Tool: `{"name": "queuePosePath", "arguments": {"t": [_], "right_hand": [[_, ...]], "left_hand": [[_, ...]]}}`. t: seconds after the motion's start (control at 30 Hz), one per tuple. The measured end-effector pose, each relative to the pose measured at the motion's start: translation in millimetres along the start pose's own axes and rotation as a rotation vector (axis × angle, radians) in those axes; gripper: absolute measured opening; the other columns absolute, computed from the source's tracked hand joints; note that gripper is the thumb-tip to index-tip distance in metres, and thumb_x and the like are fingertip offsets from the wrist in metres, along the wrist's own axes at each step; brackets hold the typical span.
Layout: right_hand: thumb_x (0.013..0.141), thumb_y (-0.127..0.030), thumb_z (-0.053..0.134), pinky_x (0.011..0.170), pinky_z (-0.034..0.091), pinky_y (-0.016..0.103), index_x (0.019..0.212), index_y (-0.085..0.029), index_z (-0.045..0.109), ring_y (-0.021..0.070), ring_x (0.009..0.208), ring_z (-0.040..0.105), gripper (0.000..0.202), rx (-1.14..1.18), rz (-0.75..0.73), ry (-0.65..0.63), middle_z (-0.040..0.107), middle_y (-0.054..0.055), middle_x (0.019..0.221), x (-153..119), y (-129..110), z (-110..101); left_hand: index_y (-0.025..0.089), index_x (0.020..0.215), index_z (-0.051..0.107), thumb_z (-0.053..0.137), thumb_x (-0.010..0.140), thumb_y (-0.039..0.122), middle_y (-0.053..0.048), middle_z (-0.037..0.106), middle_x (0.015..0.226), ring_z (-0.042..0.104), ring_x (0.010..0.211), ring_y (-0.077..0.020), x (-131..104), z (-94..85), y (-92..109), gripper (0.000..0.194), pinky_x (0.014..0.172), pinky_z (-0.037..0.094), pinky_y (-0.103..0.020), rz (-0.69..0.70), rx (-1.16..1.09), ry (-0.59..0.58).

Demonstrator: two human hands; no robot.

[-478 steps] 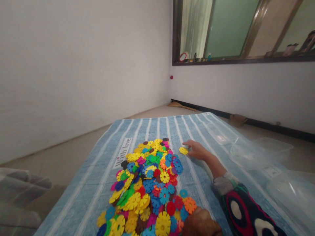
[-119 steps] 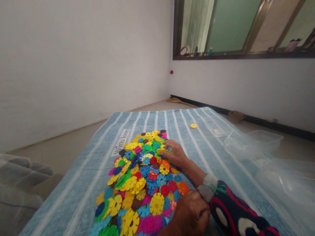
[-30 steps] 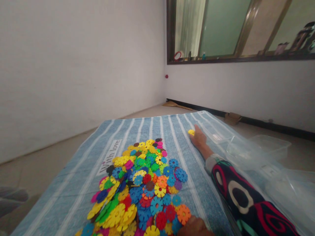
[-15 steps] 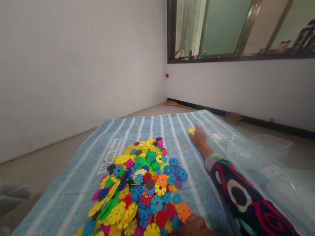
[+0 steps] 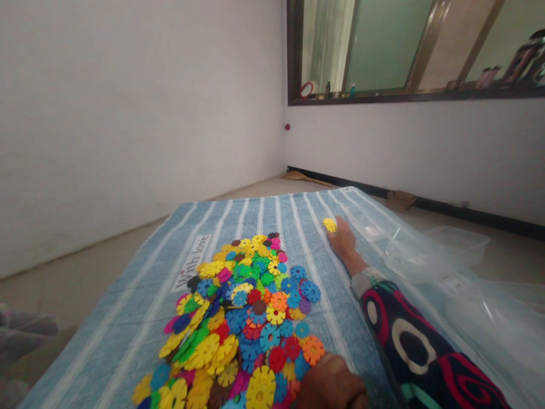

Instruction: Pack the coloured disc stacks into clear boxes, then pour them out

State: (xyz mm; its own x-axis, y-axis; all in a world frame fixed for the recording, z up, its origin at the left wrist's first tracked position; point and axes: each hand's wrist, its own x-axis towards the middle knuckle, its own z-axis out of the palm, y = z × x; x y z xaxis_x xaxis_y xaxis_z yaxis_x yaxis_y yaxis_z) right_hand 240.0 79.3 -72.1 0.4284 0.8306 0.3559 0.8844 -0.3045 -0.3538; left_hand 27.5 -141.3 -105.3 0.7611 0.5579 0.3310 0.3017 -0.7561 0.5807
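Brightly coloured notched plastic snowflake discs (image 5: 255, 307) lie in a heap on the blue-and-white striped cloth (image 5: 140, 272). Beyond the heap, to the right, my right hand (image 5: 343, 238) is closed, with a yellow snowflake disc (image 5: 329, 225) at its fingertips, low over the cloth. My left hand (image 5: 332, 383) rests at the near right edge of the heap with its fingers curled, next to an orange disc (image 5: 313, 350). Whatever those fingers hold, if anything, is hidden. A patterned sleeve (image 5: 417, 341) covers my right forearm.
Clear plastic boxes (image 5: 457, 244) stand along the right side, beside my right arm. Printed lettering (image 5: 193, 261) marks the cloth left of the heap. A straw broom (image 5: 298, 176) and a piece of cardboard (image 5: 400, 200) lie by the far wall.
My left hand has come further into view at the heap's near edge. The yellow disc at my right fingertips now shows more of its face. The view has shifted slightly.
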Motion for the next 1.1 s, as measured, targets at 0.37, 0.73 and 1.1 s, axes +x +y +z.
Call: {"name": "queuePosePath", "arguments": {"t": [0.37, 0.73, 1.1], "right_hand": [[0.091, -0.026, 0.045, 0.089, 0.038, 0.026, 0.097, -0.019, 0.065, 0.0183, 0.100, 0.055, 0.022, 0.086, -0.454, -0.190, 0.064, 0.007, 0.101, -84.5, -29.2, -29.2], [0.076, -0.031, 0.068, 0.091, 0.042, 0.036, 0.085, -0.020, 0.069, 0.0229, 0.105, 0.054, 0.014, 0.621, -0.981, -0.262, 0.061, 0.009, 0.107, -126.4, -41.7, -42.8], [0.076, -0.041, 0.069, 0.092, 0.043, 0.039, 0.092, -0.020, 0.071, 0.0251, 0.105, 0.055, 0.027, 0.593, -1.093, -0.346, 0.061, 0.011, 0.109, -123.1, -30.0, -41.2]], "left_hand": [[0.016, 0.060, 0.050, 0.056, 0.071, 0.007, 0.001, 0.049, 0.062, 0.047, 0.065, -0.0096, 4.7, -6.7, 18.2, 0.016, 0.056, 0.028, -0.024, -0.034, 0.002, 0.112], [0.015, 0.059, 0.052, 0.055, 0.074, 0.009, 0.000, 0.051, 0.061, 0.048, 0.065, -0.0097, 5.8, -7.3, 26.8, 0.017, 0.058, 0.029, -0.023, -0.066, -0.007, 0.134], [0.015, 0.059, 0.054, 0.055, 0.074, 0.010, 0.001, 0.051, 0.061, 0.049, 0.064, -0.0099, 6.6, -9.0, 29.1, 0.016, 0.059, 0.030, -0.024, -0.067, 0.001, 0.120]]}}
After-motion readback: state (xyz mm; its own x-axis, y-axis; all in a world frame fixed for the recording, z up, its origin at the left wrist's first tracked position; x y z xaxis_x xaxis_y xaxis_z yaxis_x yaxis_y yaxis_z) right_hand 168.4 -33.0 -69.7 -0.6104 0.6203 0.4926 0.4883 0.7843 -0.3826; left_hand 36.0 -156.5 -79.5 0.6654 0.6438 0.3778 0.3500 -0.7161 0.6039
